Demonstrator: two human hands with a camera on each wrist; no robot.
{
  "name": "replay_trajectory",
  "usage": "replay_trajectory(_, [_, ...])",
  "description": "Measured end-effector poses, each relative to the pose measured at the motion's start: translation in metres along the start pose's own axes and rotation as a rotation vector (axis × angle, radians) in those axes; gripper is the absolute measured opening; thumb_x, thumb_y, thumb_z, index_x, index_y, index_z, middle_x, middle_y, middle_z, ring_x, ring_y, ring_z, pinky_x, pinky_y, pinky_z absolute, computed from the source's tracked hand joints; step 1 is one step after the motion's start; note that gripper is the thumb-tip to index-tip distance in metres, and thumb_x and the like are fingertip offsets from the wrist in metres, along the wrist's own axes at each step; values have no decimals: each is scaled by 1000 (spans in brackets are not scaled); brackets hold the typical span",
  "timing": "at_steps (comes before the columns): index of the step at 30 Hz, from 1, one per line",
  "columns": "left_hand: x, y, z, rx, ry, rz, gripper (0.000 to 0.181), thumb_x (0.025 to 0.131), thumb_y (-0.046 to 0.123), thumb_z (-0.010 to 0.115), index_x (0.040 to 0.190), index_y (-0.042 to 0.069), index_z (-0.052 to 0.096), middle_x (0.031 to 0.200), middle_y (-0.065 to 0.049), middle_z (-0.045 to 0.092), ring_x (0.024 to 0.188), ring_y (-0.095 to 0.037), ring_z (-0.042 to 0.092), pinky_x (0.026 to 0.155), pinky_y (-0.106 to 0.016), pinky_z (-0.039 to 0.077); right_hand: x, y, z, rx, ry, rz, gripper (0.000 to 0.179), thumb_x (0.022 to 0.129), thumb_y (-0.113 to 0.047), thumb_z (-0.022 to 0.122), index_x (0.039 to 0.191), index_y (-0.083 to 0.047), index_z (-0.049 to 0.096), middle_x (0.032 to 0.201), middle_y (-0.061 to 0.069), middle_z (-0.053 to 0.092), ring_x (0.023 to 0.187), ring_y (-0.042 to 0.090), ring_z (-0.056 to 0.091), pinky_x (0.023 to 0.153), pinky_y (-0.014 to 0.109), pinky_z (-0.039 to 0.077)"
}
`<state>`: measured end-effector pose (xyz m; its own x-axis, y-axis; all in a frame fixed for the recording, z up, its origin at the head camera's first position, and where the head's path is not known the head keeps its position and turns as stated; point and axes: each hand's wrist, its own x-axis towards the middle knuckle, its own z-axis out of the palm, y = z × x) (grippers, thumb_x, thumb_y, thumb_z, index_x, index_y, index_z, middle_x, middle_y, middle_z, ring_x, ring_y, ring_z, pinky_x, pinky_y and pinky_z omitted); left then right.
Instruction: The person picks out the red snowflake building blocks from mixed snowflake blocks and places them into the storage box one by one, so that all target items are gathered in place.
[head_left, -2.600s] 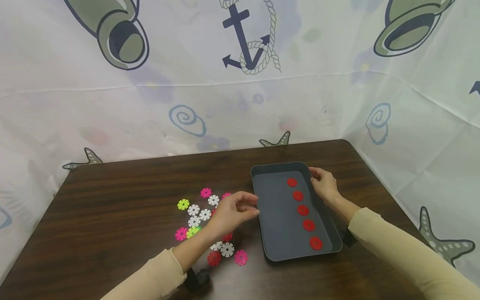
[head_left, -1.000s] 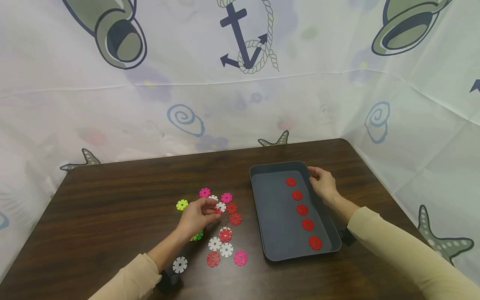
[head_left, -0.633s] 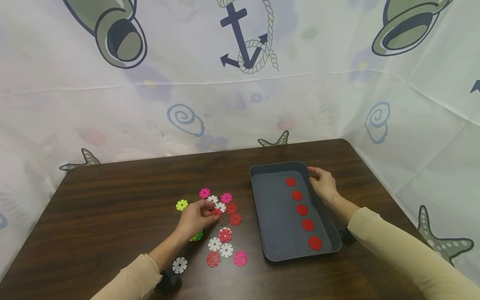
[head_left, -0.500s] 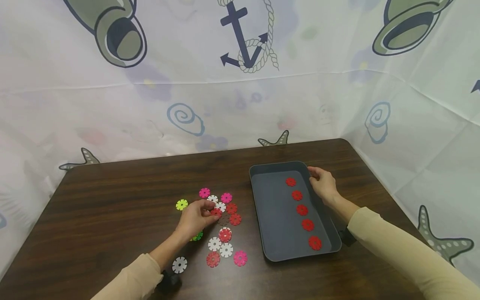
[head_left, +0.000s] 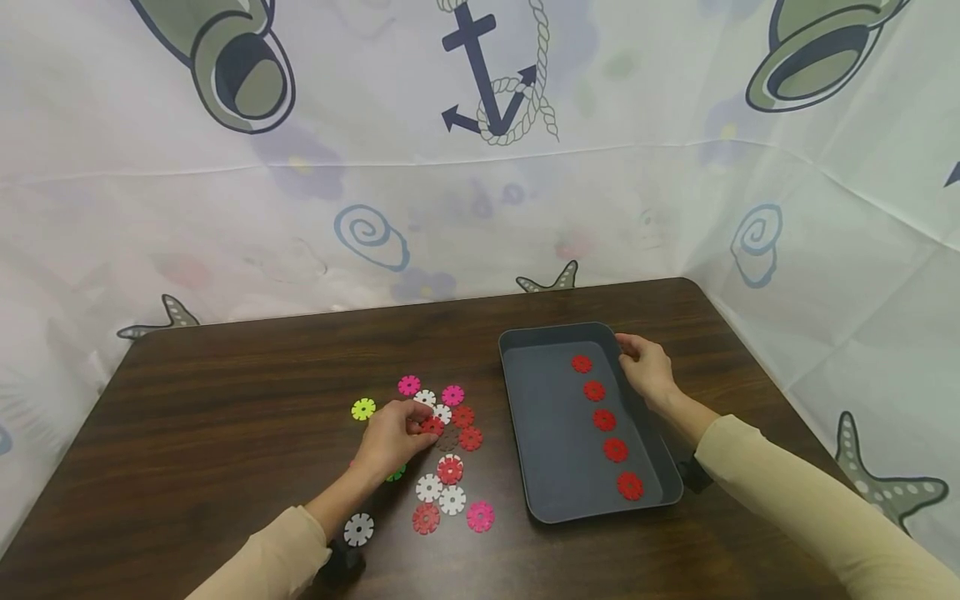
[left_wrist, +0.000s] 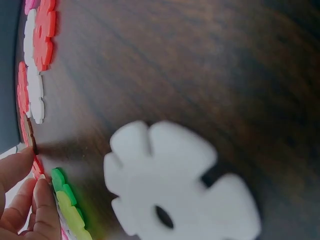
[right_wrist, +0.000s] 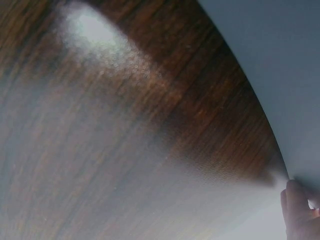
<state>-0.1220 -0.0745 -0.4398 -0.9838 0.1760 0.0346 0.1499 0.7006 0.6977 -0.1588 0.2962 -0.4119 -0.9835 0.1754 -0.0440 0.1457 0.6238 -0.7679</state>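
Observation:
My left hand [head_left: 392,437] pinches a red notched disc [head_left: 432,426] between thumb and fingertips, low over the loose pile. The left wrist view shows the thumb and fingers closing on this red disc [left_wrist: 37,166]. A brown disc [head_left: 447,440], two red discs and white discs [head_left: 442,414] lie right beside the fingertips. My right hand [head_left: 647,367] grips the right rim of a dark grey baking tray [head_left: 543,433]. In the tray, several red discs [head_left: 604,419] form a slanting row near its right side. Only the fingers of the right hand [right_wrist: 298,210] show in the right wrist view.
More discs lie between me and the tray: a pink disc [head_left: 481,517], a red one [head_left: 426,518] and a yellow-green one [head_left: 363,409]. A white disc [head_left: 359,529] lies by my left wrist. The brown table [head_left: 225,433] meets a printed curtain [head_left: 300,233] behind.
My left hand has moved left from beside the tray to the pile and taken a red disc between its fingers. Over the last second it has hardly moved. The right hand stays on the rim.

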Motion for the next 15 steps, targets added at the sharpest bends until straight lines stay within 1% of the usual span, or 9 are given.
replay_trajectory(5, [0, 1, 0, 9, 1, 6, 27, 72, 7, 80, 97, 4, 70, 91, -7, 65, 73, -12, 58, 64, -30, 51, 0, 0, 0, 1, 5, -2, 41, 93, 1, 45, 134, 4, 46, 127, 26, 54, 116, 36, 52, 89, 43, 47])
replay_trajectory(10, [0, 2, 0, 5, -3, 10, 24, 73, 7, 80, 94, 4, 71, 88, -7, 64, 71, -12, 58, 63, -28, 51, 1, 1, 1, 2, 4, -7, 41, 93, 1, 44, 134, 4, 46, 128, 27, 53, 116, 37, 51, 90, 44, 47])
replay_trajectory(15, [-1, 3, 0, 9, 2, 16, 22, 73, 10, 80, 92, 5, 71, 87, -6, 63, 73, -14, 59, 65, -30, 52, 1, 2, 1, 0, 17, -6, 41, 92, 2, 45, 133, 4, 47, 127, 27, 54, 117, 37, 51, 92, 45, 46])
